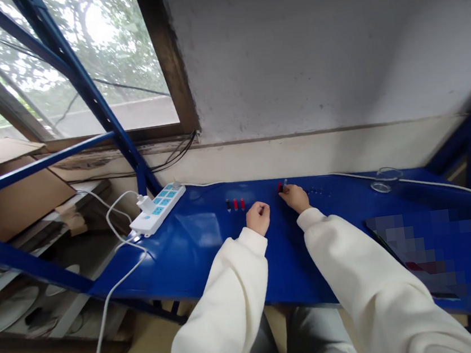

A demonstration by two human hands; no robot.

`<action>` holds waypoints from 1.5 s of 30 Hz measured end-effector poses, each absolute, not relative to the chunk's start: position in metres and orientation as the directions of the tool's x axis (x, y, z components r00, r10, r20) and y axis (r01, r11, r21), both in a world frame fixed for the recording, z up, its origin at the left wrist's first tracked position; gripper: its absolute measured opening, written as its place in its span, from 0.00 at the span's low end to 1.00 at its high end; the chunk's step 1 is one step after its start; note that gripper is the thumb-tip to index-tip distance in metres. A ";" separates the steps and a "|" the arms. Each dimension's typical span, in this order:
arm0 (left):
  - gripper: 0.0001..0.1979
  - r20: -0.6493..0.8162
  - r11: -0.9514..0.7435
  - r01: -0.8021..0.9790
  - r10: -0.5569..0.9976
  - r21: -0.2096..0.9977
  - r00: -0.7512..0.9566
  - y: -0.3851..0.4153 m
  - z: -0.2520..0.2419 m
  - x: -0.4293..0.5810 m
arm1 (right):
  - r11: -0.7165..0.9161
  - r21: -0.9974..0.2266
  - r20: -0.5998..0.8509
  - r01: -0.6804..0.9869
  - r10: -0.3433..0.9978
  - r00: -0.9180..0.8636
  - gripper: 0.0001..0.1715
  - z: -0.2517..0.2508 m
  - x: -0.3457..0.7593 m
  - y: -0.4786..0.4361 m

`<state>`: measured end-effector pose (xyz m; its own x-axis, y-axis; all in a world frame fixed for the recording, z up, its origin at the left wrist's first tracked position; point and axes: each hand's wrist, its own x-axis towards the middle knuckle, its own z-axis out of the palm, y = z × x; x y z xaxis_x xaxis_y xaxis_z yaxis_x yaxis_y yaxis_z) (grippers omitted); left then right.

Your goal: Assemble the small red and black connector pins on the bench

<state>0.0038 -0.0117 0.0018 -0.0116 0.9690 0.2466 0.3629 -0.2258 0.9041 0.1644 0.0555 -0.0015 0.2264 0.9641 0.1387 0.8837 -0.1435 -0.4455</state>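
Note:
My left hand [259,219] hovers over the middle of the blue table [178,268], its fingers curled closed; anything inside them is hidden. Just left of it stand three small cylinders in a row: a black one [228,205], a red one [235,204] and another red one [242,203]. Further back and to the right, my right hand [296,198] is closed in a pinch at a small red and black piece [280,187]. A short pale stub [285,182] sticks up beside its fingers. Several tiny clear bits [314,192] lie right of this hand.
A white power strip [158,209] with a plug and cable lies at the table's left end. A clear round container [381,186] stands at the back right, beside a white cable. A blurred-out flat object [419,257] lies at right. Blue rack posts frame both ends.

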 end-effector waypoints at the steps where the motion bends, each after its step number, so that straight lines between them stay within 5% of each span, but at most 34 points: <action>1: 0.07 0.249 -0.229 0.362 0.968 0.904 -0.009 -0.012 0.002 0.004 | -0.142 -0.447 0.139 0.883 0.964 0.226 0.10 -0.001 0.164 0.056; 27: 0.07 0.263 -0.246 0.373 0.965 0.895 0.006 -0.014 0.003 0.004 | -0.142 -0.474 0.072 0.869 0.977 0.198 0.06 0.000 0.181 0.062; 45: 0.06 0.288 -0.280 0.422 0.956 0.863 0.044 -0.016 0.002 0.004 | -0.182 -0.467 0.139 0.865 0.951 0.275 0.15 -0.005 0.181 0.060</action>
